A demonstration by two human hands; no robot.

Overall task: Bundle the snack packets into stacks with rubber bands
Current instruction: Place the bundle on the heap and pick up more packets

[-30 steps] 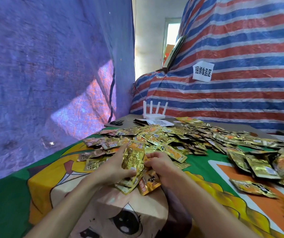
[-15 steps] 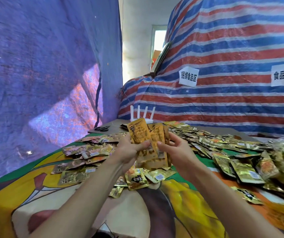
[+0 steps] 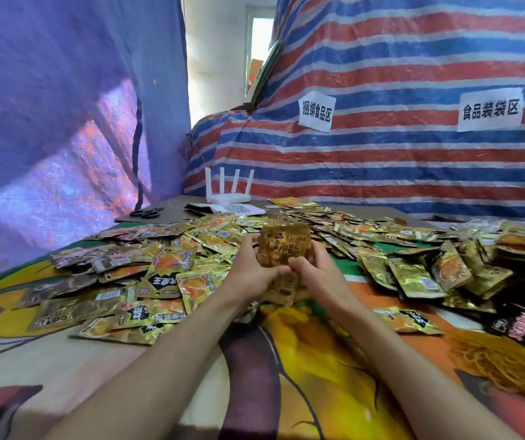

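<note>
Two hands, the left hand [image 3: 251,268] and the right hand [image 3: 320,276], hold one stack of packets [image 3: 285,249]. The loose snack packets [image 3: 413,279] are too many to count. There is one router [image 3: 227,197] with four antennas [image 3: 222,179], one pair of scissors [image 3: 145,213] and two paper signs [image 3: 316,112].

Makeshift food-packing workshop: walled off with striped tarpaulin [image 3: 381,58] and blue sheeting [image 3: 48,90], labelled by paper signs [image 3: 316,111], furnished with a counter [image 3: 96,369] heaped with snack packets [image 3: 172,268].

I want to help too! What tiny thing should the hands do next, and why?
Probably tap the stack on the tablecloth to even it: the left hand and right hand grip it upright, lower packets stick out unevenly, and no rubber band shows on it.
</note>
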